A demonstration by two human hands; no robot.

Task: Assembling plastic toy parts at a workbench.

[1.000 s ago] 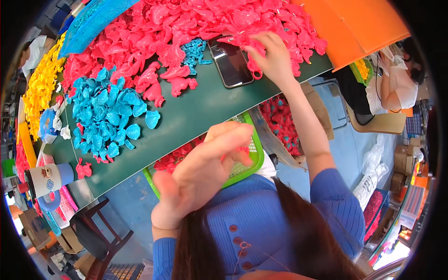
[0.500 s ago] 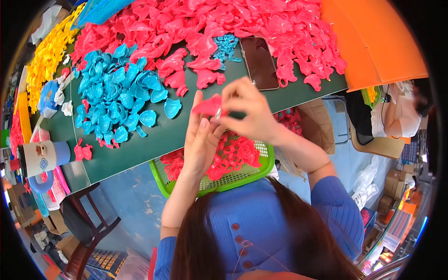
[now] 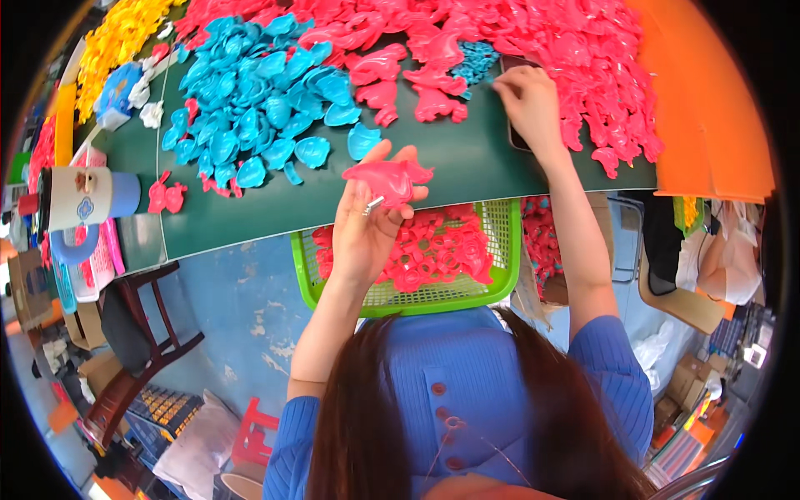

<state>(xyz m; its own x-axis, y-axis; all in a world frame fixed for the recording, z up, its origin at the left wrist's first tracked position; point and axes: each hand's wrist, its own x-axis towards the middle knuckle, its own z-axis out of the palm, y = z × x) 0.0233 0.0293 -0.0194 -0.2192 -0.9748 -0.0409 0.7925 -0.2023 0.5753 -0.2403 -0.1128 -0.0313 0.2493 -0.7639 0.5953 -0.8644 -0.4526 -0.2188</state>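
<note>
My left hand is closed on a glossy pink plastic piece, shaped like an animal, just past the table's near edge. A small silvery metal bit shows by my thumb, against the piece. My right hand reaches over a dark phone, its fingers loosely bent with nothing visible in them. Those fingertips are beside a small heap of tiny blue parts. Left of these spreads a pile of blue shell-like pieces.
Pink pieces cover the table's far side. A green basket holding pink parts sits below the near edge. An orange sheet bounds the right; a cup and yellow pieces are left.
My right hand has left the pink piece and moved away to the phone and tiny blue parts. The left hand keeps the piece. The view has shifted slightly.
</note>
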